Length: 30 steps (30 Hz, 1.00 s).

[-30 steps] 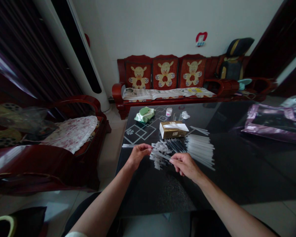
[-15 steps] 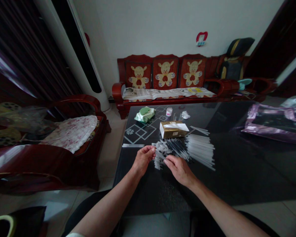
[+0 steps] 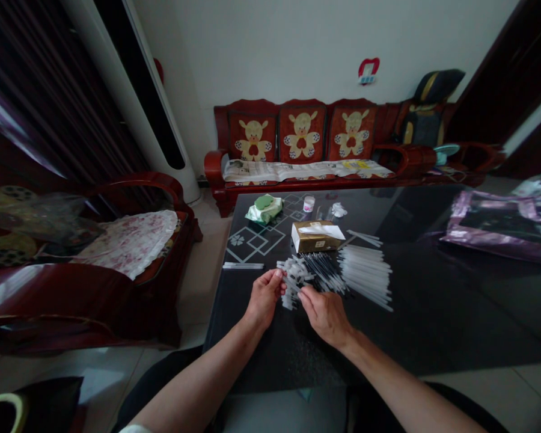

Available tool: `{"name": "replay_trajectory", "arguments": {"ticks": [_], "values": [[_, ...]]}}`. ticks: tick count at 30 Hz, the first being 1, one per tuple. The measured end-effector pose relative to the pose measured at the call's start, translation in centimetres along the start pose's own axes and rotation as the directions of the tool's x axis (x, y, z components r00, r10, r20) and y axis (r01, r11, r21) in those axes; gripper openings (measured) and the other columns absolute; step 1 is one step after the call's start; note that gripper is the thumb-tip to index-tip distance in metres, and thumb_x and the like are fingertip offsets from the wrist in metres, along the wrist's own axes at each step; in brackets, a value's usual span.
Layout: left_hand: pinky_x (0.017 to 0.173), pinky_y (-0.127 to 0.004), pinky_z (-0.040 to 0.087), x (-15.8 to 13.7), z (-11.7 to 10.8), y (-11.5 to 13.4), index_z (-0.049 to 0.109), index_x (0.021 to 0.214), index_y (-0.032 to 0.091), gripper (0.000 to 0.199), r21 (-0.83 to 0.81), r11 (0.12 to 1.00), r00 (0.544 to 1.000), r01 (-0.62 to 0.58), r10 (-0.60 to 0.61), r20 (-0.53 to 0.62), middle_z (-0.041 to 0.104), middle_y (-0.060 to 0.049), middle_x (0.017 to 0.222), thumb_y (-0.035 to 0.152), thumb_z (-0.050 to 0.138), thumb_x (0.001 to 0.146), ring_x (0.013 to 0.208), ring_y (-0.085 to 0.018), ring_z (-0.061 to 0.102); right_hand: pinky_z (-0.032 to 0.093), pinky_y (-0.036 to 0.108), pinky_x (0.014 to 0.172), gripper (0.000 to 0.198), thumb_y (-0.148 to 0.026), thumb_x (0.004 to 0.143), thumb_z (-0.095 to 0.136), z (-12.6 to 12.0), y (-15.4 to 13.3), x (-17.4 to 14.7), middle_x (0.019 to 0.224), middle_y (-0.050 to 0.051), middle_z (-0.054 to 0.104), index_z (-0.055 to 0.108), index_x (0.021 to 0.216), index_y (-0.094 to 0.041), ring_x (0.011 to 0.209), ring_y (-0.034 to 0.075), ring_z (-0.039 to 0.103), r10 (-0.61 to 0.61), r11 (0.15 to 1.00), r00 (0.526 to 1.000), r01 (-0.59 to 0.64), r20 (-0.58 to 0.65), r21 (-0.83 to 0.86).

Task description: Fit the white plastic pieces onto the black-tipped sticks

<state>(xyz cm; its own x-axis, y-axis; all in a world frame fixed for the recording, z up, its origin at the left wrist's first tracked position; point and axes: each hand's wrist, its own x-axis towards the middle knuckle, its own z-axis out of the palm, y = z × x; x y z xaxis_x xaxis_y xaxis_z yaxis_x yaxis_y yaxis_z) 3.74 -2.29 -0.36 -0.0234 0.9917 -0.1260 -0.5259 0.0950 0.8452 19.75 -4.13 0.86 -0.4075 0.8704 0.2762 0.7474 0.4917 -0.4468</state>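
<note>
Over the black table, my left hand (image 3: pixel 265 294) is closed in a pinch, thumb against fingertips. My right hand (image 3: pixel 324 313) pinches too, a short way to its right. A thin translucent pen barrel (image 3: pixel 293 285) spans the gap between the fingertips of both hands; its ends are covered by my fingers. Just behind lies a heap of whitish pen caps (image 3: pixel 297 267). Dark thin pen refills (image 3: pixel 324 270) lie in a bundle beside it. Farther right, translucent pen barrels (image 3: pixel 365 273) are laid out in a row. Some pens (image 3: pixel 243 265) rest by the left table edge.
A tissue box (image 3: pixel 318 237) stands behind the pen parts, with a few tubes (image 3: pixel 364 238) beside it. Farther back are green wipes (image 3: pixel 264 208), a small white tub (image 3: pixel 309 204) and crumpled tissue (image 3: pixel 338 210). A purple plastic bag (image 3: pixel 500 225) lies on the right of the table (image 3: pixel 433 313).
Both hands have shifted only slightly, the left a little rightward, still pinching close together. The laid-out pen parts have not moved.
</note>
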Motion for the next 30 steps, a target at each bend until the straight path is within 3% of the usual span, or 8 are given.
{"name": "replay_trajectory", "arguments": {"ticks": [5,8,11,13,18,22,26,30], "values": [[0.052,-0.019,0.036,-0.3,0.5,0.3,0.066,0.074,0.012,0.034,-0.036,0.999,0.999,-0.003,0.001,-0.034,0.055,0.001,0.061,0.043,0.076,0.065,0.052,-0.006,0.046,0.032,0.026,0.056,0.038,-0.037,0.094,0.035,-0.2,-0.1,0.3,0.058,0.001,0.053,0.049,0.064,-0.020,0.055,0.014,0.048,0.052,0.955,0.999,-0.052,0.009,0.293],[0.051,-0.018,0.036,-0.4,0.6,0.4,0.066,0.073,0.012,0.033,-0.071,0.997,0.999,0.007,-0.010,-0.035,0.056,0.001,0.063,0.041,0.078,0.063,0.053,-0.006,0.047,0.034,0.025,0.057,0.039,-0.040,0.093,0.038,-0.5,-0.1,0.5,0.056,-0.001,0.049,0.053,0.063,-0.019,0.056,0.014,0.047,0.070,0.880,0.997,-0.080,0.039,0.469],[0.051,-0.018,0.036,-0.4,0.5,0.3,0.066,0.074,0.012,0.032,-0.090,0.996,1.000,0.023,-0.024,-0.018,0.057,0.002,0.060,0.041,0.078,0.064,0.052,-0.006,0.048,0.031,0.024,0.049,0.039,-0.044,0.090,0.042,-0.5,-0.2,0.5,0.049,-0.003,0.042,0.057,0.065,-0.018,0.048,0.011,0.041,0.146,0.768,0.982,-0.188,0.118,0.612],[0.052,-0.019,0.037,-0.4,0.4,0.2,0.066,0.074,0.012,0.032,-0.086,0.996,0.999,0.030,-0.031,-0.009,0.057,0.001,0.058,0.041,0.076,0.066,0.051,-0.006,0.049,0.025,0.022,0.041,0.038,-0.047,0.088,0.046,-0.3,-0.3,0.4,0.044,-0.006,0.035,0.057,0.066,-0.018,0.040,0.008,0.032,0.228,0.638,0.951,-0.308,0.209,0.706],[0.052,-0.020,0.038,-0.4,0.4,0.1,0.065,0.073,0.012,0.033,-0.061,0.998,0.999,0.033,-0.034,-0.008,0.058,0.000,0.055,0.043,0.076,0.066,0.050,-0.007,0.049,0.011,0.018,0.030,0.037,-0.053,0.079,0.055,0.8,-0.9,0.1,0.038,-0.012,0.026,0.053,0.070,-0.018,0.030,0.004,0.015,0.304,0.172,0.838,-0.516,0.453,0.839],[0.052,-0.020,0.037,-0.4,0.3,0.1,0.065,0.073,0.012,0.034,-0.039,0.999,1.000,0.020,-0.020,-0.001,0.058,0.001,0.054,0.044,0.074,0.067,0.049,-0.007,0.048,0.013,0.016,0.027,0.038,-0.054,0.073,0.063,1.2,-1.1,0.1,0.036,-0.013,0.026,0.052,0.071,-0.018,0.027,0.003,0.016,0.247,-0.032,0.814,-0.536,0.526,0.844],[0.053,-0.021,0.039,-0.3,0.0,0.0,0.066,0.074,0.012,0.033,0.007,1.000,1.000,0.016,-0.016,0.027,0.059,0.000,0.057,0.044,0.072,0.071,0.051,-0.008,0.050,0.014,0.016,0.027,0.036,-0.052,0.073,0.065,1.1,-0.6,0.2,0.035,-0.014,0.025,0.054,0.071,-0.017,0.027,0.003,0.015,0.178,-0.126,0.802,-0.556,0.570,0.822],[0.055,-0.021,0.041,0.0,-0.4,0.3,0.068,0.077,0.011,0.032,0.033,0.999,0.998,0.021,-0.023,0.060,0.061,-0.002,0.059,0.042,0.070,0.073,0.052,-0.008,0.052,0.014,0.016,0.026,0.033,-0.048,0.076,0.064,1.0,0.5,0.4,0.035,-0.014,0.024,0.056,0.072,-0.016,0.027,0.003,0.014,0.137,-0.124,0.801,-0.570,0.583,0.813]]}}
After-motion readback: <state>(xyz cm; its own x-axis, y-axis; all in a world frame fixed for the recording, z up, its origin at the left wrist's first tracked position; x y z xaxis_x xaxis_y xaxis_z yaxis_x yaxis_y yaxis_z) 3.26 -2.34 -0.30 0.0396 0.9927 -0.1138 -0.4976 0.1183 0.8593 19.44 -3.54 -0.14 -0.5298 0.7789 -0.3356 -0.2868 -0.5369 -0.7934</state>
